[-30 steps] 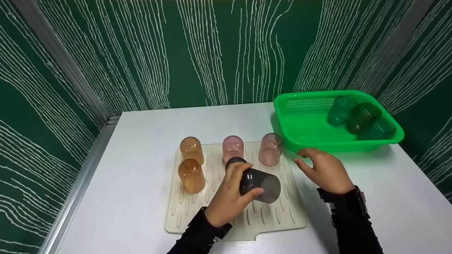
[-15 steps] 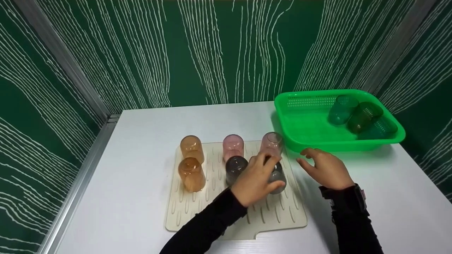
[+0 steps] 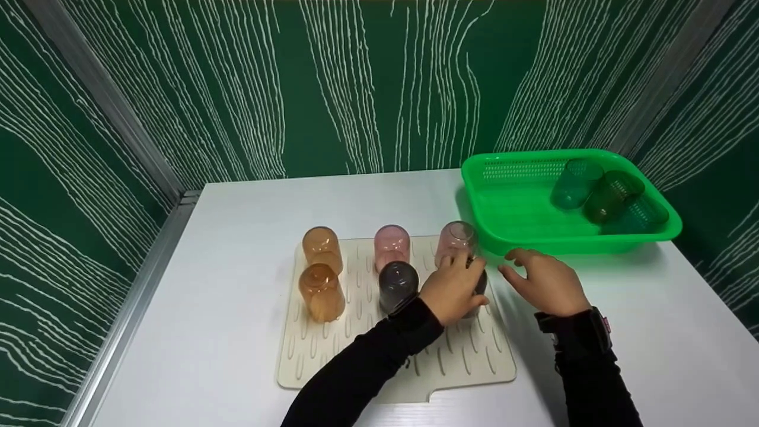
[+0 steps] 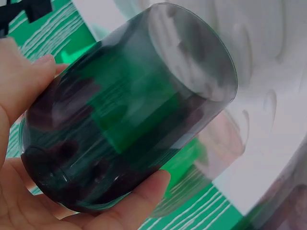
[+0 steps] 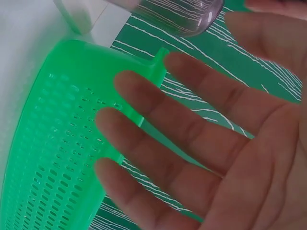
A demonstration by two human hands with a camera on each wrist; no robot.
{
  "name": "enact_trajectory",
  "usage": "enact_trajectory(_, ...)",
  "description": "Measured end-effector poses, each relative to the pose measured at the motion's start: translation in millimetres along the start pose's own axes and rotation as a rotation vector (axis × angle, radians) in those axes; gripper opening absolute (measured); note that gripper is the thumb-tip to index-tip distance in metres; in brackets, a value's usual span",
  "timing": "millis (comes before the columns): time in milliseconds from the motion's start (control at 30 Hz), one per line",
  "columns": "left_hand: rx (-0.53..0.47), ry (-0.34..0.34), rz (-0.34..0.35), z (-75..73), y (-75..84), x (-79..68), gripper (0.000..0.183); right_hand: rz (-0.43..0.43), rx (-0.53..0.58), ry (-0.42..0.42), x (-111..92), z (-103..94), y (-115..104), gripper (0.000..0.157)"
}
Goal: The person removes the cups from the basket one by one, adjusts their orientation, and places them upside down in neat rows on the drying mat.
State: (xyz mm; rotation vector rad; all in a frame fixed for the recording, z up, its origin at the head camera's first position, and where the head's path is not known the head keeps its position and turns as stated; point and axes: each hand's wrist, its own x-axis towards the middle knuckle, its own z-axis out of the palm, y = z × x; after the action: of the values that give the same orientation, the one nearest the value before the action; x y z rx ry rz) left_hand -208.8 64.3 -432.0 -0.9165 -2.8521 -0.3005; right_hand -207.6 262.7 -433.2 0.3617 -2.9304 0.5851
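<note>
My left hand (image 3: 453, 292) grips a dark grey see-through tumbler (image 4: 127, 110), thumb on one side and fingers on the other. In the head view this tumbler stands at the right of the cream drying mat (image 3: 397, 367), mostly hidden by the hand. Just behind it is a pale pink tumbler (image 3: 458, 238). A second dark grey tumbler (image 3: 398, 286) sits to the left, bottom up. My right hand (image 3: 548, 286) holds nothing and hovers right of the mat, near the green basket (image 3: 528, 244). In the right wrist view its fingers (image 5: 158, 153) are spread and relaxed.
Another pink tumbler (image 3: 391, 243) stands at the mat's back middle. Two amber tumblers, one behind (image 3: 322, 246) and one in front (image 3: 322, 293), stand at its left. Several tumblers lie in the basket's right side, including a brownish one (image 3: 614, 196). Green patterned panels enclose the white table (image 3: 207, 308).
My left hand has moved right with the dark grey tumbler, which went from tilted above the mat to standing at its right side. The right hand has barely moved.
</note>
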Motion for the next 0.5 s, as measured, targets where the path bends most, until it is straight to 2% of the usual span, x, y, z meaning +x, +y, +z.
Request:
enact_trajectory(133, 0.017, -0.007, 0.02, 5.6, 2.3, 6.2, 0.062, -0.007, -0.01, 0.033, -0.2, -0.3, -1.7, 0.038)
enact_trajectory(300, 0.055, 0.02, 0.044, 13.0, 5.2, 10.6, 0.061, -0.005, -0.012, 0.023, 1.1, -0.6, -2.9, 0.037)
enact_trajectory(500, 0.082, 0.057, 0.022, 20.7, 7.7, 12.4, 0.059, -0.003, -0.01, 0.012, 2.0, 1.1, -3.1, 0.038)
